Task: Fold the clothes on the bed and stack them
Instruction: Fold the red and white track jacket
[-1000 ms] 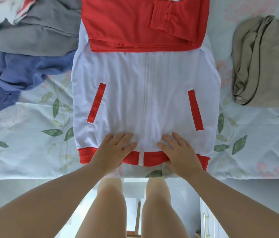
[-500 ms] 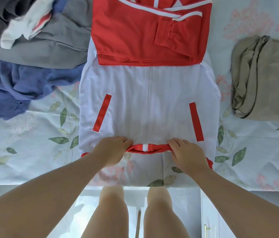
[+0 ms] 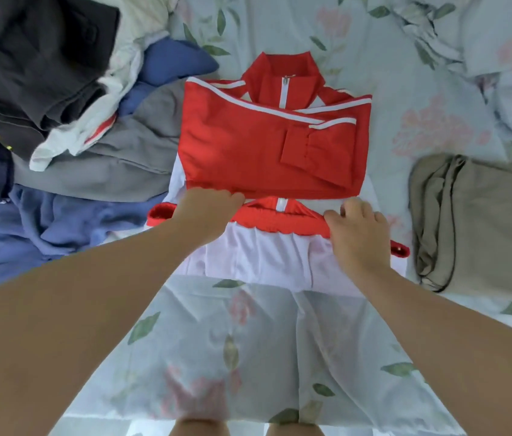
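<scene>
The red-and-white zip-up track jacket [image 3: 248, 152] lies on the floral-sheeted bed [image 3: 280, 341]. Its red ribbed hem [image 3: 292, 220] is raised between the left hand [image 3: 207, 212] and the right hand [image 3: 358, 237], and both hands have their fingers curled round it. The thin cloth looks light, limp and rather slick, so the thicker hem, gripped well apart, seems the surest hold.

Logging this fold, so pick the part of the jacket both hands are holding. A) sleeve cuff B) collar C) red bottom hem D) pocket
C: the left hand and right hand both grip the red hem of the jacket, folded up over its white body.
</scene>
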A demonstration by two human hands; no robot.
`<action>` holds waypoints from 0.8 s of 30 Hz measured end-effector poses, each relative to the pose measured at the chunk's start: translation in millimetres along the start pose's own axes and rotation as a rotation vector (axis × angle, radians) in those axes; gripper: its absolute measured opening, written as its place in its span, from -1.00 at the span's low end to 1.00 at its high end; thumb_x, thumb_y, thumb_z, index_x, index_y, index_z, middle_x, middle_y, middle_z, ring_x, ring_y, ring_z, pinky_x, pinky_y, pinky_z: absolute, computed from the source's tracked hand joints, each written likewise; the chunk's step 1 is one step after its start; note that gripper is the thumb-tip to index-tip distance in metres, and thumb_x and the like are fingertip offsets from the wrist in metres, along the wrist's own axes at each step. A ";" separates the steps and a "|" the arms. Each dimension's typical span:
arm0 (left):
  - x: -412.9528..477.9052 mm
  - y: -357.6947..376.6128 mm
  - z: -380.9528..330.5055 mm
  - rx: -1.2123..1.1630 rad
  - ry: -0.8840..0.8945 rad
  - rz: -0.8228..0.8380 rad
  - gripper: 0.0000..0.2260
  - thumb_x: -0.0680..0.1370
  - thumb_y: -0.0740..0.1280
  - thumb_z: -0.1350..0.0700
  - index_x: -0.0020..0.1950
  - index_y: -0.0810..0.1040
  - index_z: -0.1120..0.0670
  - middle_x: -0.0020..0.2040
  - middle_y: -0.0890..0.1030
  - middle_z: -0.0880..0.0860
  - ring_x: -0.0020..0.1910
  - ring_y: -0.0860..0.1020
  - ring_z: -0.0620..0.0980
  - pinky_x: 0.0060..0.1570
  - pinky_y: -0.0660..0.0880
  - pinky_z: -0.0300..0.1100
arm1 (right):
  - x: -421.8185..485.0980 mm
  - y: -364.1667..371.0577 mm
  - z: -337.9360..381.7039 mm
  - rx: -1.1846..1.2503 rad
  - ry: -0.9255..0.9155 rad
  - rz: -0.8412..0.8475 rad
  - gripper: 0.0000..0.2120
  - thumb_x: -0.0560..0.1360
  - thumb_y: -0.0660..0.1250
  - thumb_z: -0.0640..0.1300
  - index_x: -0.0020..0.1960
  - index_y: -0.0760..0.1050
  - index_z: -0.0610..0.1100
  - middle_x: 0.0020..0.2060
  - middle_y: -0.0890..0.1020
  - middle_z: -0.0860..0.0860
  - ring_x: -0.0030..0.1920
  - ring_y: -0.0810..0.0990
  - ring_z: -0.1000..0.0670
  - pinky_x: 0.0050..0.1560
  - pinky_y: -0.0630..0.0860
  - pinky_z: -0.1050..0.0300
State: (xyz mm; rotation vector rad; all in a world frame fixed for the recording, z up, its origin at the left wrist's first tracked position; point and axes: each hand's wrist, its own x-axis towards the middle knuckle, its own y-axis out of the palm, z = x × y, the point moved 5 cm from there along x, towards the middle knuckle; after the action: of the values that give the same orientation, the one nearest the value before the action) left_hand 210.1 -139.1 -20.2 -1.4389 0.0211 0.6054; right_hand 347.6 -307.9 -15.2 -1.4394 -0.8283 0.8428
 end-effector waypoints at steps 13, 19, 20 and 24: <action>112.9 -85.1 66.0 -0.399 -0.442 -0.397 -0.49 0.58 0.24 0.13 0.50 0.16 0.02 0.52 0.13 0.11 0.38 0.30 0.18 0.12 0.35 0.01 | 154.9 -29.9 -33.7 0.696 0.316 -0.214 -0.50 0.59 0.14 -0.25 0.50 0.13 -0.21 0.44 0.27 -0.18 0.43 0.27 -0.16 0.35 0.23 0.01; 82.2 30.5 -3.0 -0.280 -0.038 0.253 -0.13 0.49 0.20 -0.31 0.55 -0.24 0.02 0.56 -0.23 0.01 0.54 -0.20 0.05 0.47 -0.12 0.09 | 93.0 60.9 5.8 0.338 0.037 0.505 -0.20 0.50 0.27 0.14 0.55 -0.14 0.05 0.55 -0.13 0.04 0.54 -0.17 -0.06 0.48 -0.12 -0.13; 75.5 44.5 -9.8 -0.236 0.000 0.290 -0.09 0.47 0.23 -0.32 0.55 -0.25 0.03 0.56 -0.23 0.01 0.54 -0.22 0.06 0.47 -0.15 0.11 | 83.3 72.5 8.2 0.309 0.019 0.567 -0.15 0.47 0.31 0.15 0.55 -0.15 0.07 0.55 -0.14 0.05 0.54 -0.19 -0.07 0.48 -0.13 -0.14; 72.8 68.1 -13.8 -0.078 0.029 0.229 -0.16 0.52 0.23 -0.20 0.55 -0.24 0.06 0.56 -0.21 0.08 0.53 -0.20 0.15 0.45 -0.17 0.17 | 71.2 98.6 6.3 0.191 0.004 0.603 -0.06 0.41 0.39 0.11 0.54 -0.18 0.08 0.54 -0.17 0.06 0.53 -0.20 -0.11 0.47 -0.14 -0.18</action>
State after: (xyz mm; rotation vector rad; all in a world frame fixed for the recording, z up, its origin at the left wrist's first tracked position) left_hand 249.5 -123.9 -111.6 -1.5323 0.1888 0.7798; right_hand 377.2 -245.7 -115.7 -1.5349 -0.2877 1.3305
